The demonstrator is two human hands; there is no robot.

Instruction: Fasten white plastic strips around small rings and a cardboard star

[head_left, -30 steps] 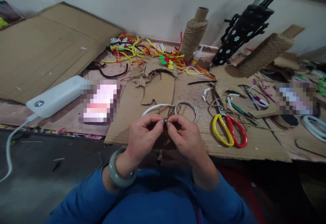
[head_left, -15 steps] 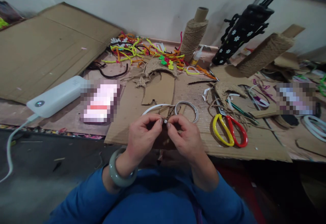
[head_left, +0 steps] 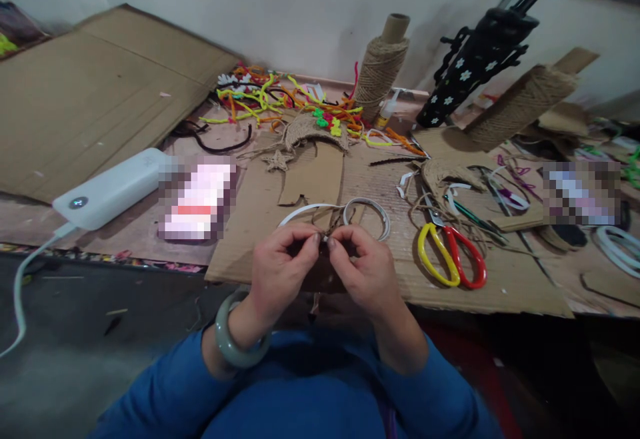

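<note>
My left hand (head_left: 286, 262) and my right hand (head_left: 364, 266) meet over the front edge of the cardboard sheet (head_left: 470, 299), both closed with thumb and forefinger pinched. Something small sits between the fingertips, mostly hidden, and I cannot make it out. Just beyond the hands lies a loop of white strip (head_left: 387, 222). Farther back are a twine-wrapped crescent (head_left: 300, 131) with coloured flowers, a twine star (head_left: 277, 160) and a cut cardboard piece (head_left: 315, 176). Scissors with yellow and red handles (head_left: 453, 256) lie right of my right hand.
To the left are a phone (head_left: 197, 199) and a white power bank (head_left: 115, 189) with a cable. Twine rolls (head_left: 383, 66) and a black flowered holder (head_left: 463, 72) stand at the back, near coloured pipe cleaners (head_left: 265, 96). A second twine crescent (head_left: 453, 176) lies right.
The fingertips have shifted slightly, and the small pale bit between them shows less than before. Everything on the table stays where it was.
</note>
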